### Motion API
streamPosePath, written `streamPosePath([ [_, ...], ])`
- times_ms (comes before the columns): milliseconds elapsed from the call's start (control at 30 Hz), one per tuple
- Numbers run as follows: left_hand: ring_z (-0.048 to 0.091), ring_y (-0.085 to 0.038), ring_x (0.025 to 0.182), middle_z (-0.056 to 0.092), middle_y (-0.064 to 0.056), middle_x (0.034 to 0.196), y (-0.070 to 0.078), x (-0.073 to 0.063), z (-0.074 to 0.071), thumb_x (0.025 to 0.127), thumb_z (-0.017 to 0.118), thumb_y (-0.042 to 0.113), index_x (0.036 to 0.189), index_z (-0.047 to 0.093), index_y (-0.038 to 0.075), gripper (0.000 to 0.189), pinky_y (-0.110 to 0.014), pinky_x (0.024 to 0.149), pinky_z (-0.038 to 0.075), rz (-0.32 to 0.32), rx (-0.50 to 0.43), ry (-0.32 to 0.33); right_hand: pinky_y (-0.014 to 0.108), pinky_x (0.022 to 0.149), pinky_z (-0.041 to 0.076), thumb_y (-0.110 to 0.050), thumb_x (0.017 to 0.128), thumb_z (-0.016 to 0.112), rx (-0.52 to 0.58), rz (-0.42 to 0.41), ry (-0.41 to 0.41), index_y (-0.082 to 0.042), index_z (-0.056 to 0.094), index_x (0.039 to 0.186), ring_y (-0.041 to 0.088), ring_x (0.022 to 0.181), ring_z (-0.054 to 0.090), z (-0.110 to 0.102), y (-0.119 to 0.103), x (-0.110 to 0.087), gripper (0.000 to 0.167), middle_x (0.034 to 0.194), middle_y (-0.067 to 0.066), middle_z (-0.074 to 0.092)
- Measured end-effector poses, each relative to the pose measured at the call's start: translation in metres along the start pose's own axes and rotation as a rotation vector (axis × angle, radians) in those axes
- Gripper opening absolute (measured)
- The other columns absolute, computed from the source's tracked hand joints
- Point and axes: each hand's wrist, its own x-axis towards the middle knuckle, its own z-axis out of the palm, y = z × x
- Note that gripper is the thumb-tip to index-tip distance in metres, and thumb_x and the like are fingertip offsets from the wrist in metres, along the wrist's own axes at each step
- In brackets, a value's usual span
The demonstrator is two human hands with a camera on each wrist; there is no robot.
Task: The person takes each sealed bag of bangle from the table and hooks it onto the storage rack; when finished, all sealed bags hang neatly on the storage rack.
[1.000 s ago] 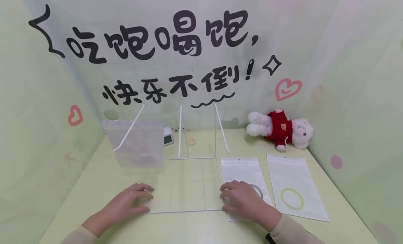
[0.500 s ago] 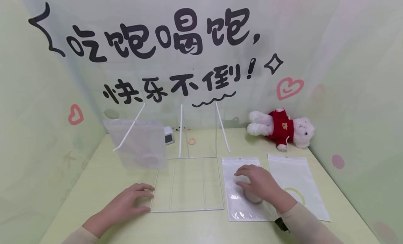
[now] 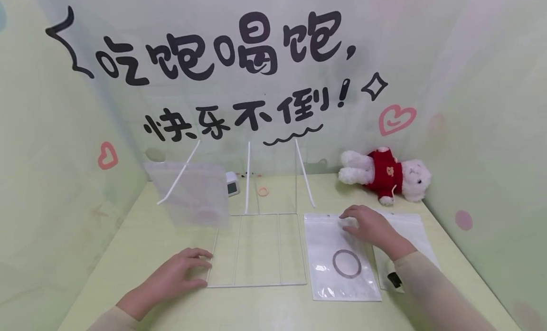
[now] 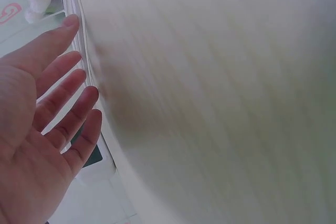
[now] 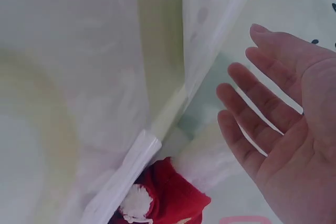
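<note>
My left hand rests at the left side of a white wire rack, its fingertips right at the base wire. In the left wrist view the left hand has its fingers slightly bent and apart. My right hand hovers around the upper right corner of a clear zip bag with a grey-brown ring showing on it. In the right wrist view, that hand has loosely bent fingers and holds nothing. A second zip bag lies to the right, partly covered by my hand and sleeve.
From the rack's left prong hangs a translucent bag; the middle prong and right prong slope up behind. A small white device with a screen, an orange ring and a plush toy lie farther back.
My right hand has left the rack's right side and moved right and away from me, over the top of the nearer bag, uncovering its ring. The left hand has stayed in place.
</note>
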Motion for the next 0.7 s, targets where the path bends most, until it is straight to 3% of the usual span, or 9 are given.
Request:
streamPosePath([
  [233, 0.065, -0.026, 0.120, 0.067, 0.006, 0.133, 0.001, 0.001, 0.000, 0.080, 0.087, 0.033, 0.113, 0.078, 0.022, 0.036, -0.047, 0.099, 0.058, 0.004, 0.010, -0.001, 0.055, 0.099, 0.055, -0.018, 0.087, 0.082, 0.027, -0.011, -0.026, -0.008, 0.078, 0.112, 0.034, 0.110, 0.068, -0.005, 0.022, 0.012, 0.027, 0.112, 0.007, 0.076],
  [467, 0.064, -0.025, 0.120, 0.067, 0.007, 0.132, 0.001, 0.001, -0.001, 0.079, 0.087, 0.034, 0.112, 0.078, 0.023, 0.035, -0.046, 0.099, 0.058, 0.010, 0.027, -0.003, 0.053, 0.098, 0.056, -0.018, 0.088, 0.081, 0.090, 0.062, -0.096, -0.007, 0.076, 0.115, 0.032, 0.109, 0.068, -0.004, 0.048, 0.020, 0.029, 0.114, 0.008, 0.075],
  [700, 0.063, -0.024, 0.121, 0.067, 0.008, 0.133, 0.000, 0.003, -0.001, 0.079, 0.087, 0.035, 0.112, 0.078, 0.024, 0.036, -0.047, 0.100, 0.057, -0.001, 0.033, -0.009, 0.048, 0.094, 0.057, -0.022, 0.089, 0.082, 0.135, 0.080, -0.149, -0.010, 0.076, 0.115, 0.025, 0.103, 0.066, -0.006, 0.064, 0.025, 0.029, 0.111, 0.003, 0.074],
])
